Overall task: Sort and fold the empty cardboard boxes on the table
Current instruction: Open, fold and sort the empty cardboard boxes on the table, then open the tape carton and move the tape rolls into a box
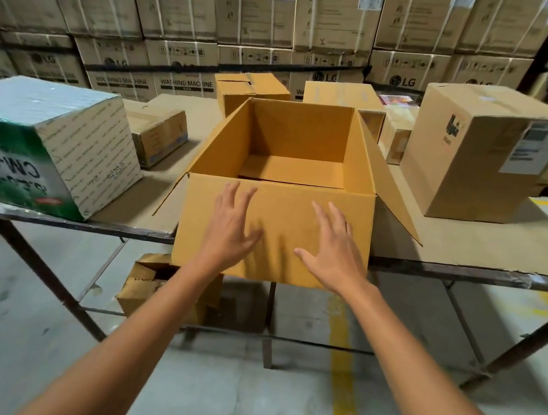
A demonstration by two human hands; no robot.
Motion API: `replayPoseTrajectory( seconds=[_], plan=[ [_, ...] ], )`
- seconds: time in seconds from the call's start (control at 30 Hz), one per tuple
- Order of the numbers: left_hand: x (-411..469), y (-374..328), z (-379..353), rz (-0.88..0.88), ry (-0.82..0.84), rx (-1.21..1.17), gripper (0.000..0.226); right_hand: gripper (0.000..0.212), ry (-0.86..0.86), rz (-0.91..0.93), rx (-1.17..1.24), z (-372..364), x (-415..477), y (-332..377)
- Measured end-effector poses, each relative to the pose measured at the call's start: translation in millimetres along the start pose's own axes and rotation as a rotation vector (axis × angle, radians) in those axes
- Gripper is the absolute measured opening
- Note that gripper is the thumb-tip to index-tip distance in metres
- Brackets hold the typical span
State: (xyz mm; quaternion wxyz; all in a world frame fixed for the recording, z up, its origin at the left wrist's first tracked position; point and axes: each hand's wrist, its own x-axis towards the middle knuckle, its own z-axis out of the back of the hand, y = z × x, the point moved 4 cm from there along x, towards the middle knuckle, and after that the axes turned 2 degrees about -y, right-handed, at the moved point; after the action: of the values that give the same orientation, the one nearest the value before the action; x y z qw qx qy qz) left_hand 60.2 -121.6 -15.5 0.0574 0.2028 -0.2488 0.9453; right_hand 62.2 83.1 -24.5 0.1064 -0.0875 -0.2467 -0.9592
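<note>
An open, empty orange-brown cardboard box (292,161) stands at the front edge of the table (468,245), its near flap hanging down over the edge and its side flaps spread outward. My left hand (230,226) and my right hand (334,249) are both in front of that hanging flap with fingers spread and straight. Whether they touch the flap I cannot tell. Neither hand holds anything.
A green-and-white printed box (42,144) sits at the table's left front. A tall brown box (479,153) stands at the right. Several smaller boxes (157,131) lie behind. Another box (149,285) sits under the table. Stacked appliance cartons fill the background.
</note>
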Motion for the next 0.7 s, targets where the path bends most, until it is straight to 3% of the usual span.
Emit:
replayPoseTrajectory(
  seconds=[0.13,0.23,0.43,0.7],
  plan=[
    [-76.6,-21.0,24.7,-0.022,-0.122,-0.073,0.077,0.091,-0.142,0.047,0.175,4.9,-62.9,13.8],
    [-130.4,-17.4,35.8,0.108,-0.181,-0.196,0.07,0.084,-0.2,0.046,0.345,-5.4,-105.9,18.2],
    [-240.1,2.7,43.0,0.217,-0.18,-0.24,0.057,0.072,-0.119,0.021,0.509,-58.7,-187.6,37.5],
    [-356.8,73.4,40.1,0.402,-0.013,-0.093,0.055,0.069,0.174,0.108,0.362,-145.2,-253.4,104.3]
  ],
)
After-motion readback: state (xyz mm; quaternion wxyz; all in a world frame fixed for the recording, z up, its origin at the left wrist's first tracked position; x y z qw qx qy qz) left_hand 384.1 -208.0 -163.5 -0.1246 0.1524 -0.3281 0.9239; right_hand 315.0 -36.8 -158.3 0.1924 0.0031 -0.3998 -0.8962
